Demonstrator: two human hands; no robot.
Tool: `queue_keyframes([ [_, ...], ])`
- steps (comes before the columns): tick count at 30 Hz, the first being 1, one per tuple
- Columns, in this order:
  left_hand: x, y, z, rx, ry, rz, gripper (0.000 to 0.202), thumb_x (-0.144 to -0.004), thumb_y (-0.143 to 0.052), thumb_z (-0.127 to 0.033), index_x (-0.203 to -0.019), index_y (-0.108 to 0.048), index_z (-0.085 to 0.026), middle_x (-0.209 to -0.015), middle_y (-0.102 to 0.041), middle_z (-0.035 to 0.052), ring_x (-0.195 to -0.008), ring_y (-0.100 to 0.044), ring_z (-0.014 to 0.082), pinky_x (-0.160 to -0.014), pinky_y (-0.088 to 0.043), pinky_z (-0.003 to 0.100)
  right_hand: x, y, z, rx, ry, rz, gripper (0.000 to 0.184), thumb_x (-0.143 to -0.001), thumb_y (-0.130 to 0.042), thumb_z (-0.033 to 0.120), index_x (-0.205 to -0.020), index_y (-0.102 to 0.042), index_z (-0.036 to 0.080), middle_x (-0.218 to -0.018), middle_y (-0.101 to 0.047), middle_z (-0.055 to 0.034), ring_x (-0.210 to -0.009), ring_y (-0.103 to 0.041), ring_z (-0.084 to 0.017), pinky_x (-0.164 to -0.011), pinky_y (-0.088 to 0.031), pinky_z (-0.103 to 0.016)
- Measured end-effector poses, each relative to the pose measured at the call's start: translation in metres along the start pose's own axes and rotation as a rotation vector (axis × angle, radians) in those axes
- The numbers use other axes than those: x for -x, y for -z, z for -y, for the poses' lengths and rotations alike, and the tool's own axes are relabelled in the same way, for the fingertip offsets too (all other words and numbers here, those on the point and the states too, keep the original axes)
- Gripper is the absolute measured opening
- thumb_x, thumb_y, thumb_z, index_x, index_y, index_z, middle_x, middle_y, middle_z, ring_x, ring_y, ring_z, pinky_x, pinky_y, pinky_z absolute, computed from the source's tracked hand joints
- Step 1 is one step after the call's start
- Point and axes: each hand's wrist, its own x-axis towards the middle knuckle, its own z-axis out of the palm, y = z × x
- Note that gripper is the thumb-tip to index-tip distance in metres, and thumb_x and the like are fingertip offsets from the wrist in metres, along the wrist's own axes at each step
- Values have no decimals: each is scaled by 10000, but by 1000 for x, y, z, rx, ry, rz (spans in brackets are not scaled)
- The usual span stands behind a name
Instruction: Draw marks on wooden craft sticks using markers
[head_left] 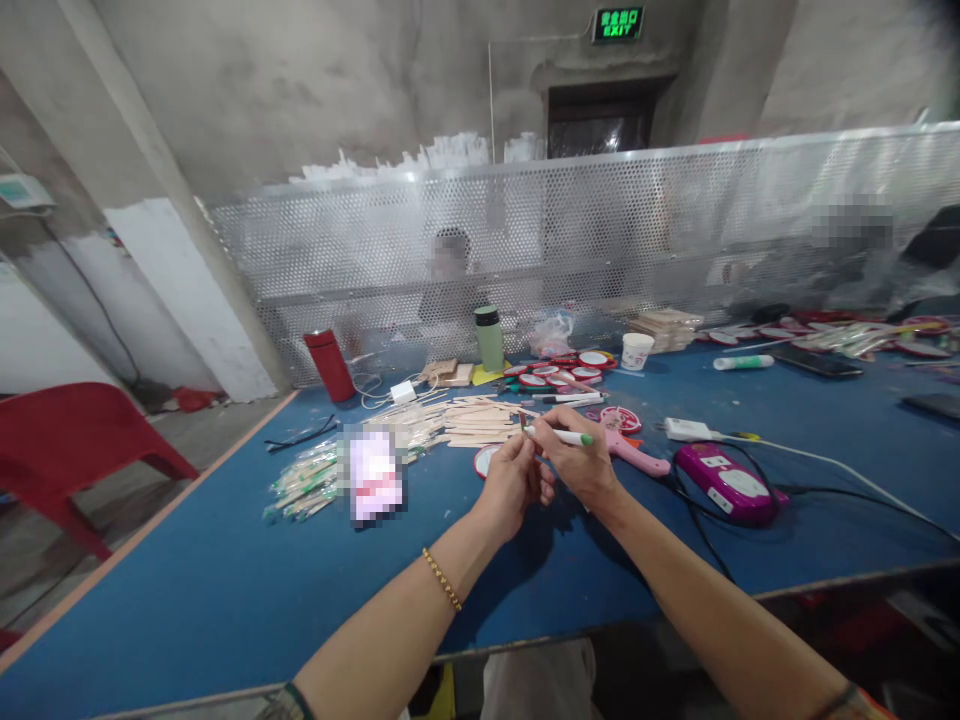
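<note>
Two forearms (401, 595) extend from the lower edge over the counter, converging at its middle. Behind the counter stands a perforated screen (585, 220), running nearly the full width. Counter (247, 610): blue top, carrying the items below. At its left side stands a red chair (71, 440).

Left hand (510, 485): fingers pinched on a small brown piece (523, 420), too blurred to identify. Right hand (581, 460): fingers grasping a pen (566, 436), green end to the right, other end at the left fingertips.

Flat sticks (476, 422) lie side by side just beyond the left hand. Wrapped bundles (304, 485) lie farther left, next to a pixelated phone (375, 478). Right of the right hand: purple box (724, 485), then pink tool (637, 455), nearer the hand. Beyond the right hand, a paper cup (636, 350) stands upright.
</note>
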Motion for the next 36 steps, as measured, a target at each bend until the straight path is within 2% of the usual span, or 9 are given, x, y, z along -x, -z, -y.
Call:
queue_keyframes([
  [12, -1, 1, 0, -8, -12, 3, 439, -747, -692, -577, -819, -493, -192, -517, -574, -33, -358, -510, 101, -374, -369, 191, 1, 0, 1, -43, -41, 0, 218, -816, -556, 361, -646, -563, 225, -499, -565, 29, -412, -537, -131, -407, -411, -235],
  [22, 0, 0, 0, 0, 5, 2, 425, -756, -687, -569, -814, -492, -196, -508, -579, -28, -356, -508, 106, -381, -359, 195, 0, 1, 0, -12, -14, -8, 232, -824, -538, 354, -636, -554, 220, -516, -567, 20, -438, -544, -138, -450, -428, -251],
  [36, 1, 0, -2, -2, -5, -2, 436, -749, -693, -567, -824, -477, -196, -500, -582, -27, -358, -506, 113, -389, -361, 202, 1, 0, -3, -25, 10, 6, 230, -829, -537, 340, -635, -551, 219, -506, -566, 29, -414, -524, -122, -415, -405, -229],
])
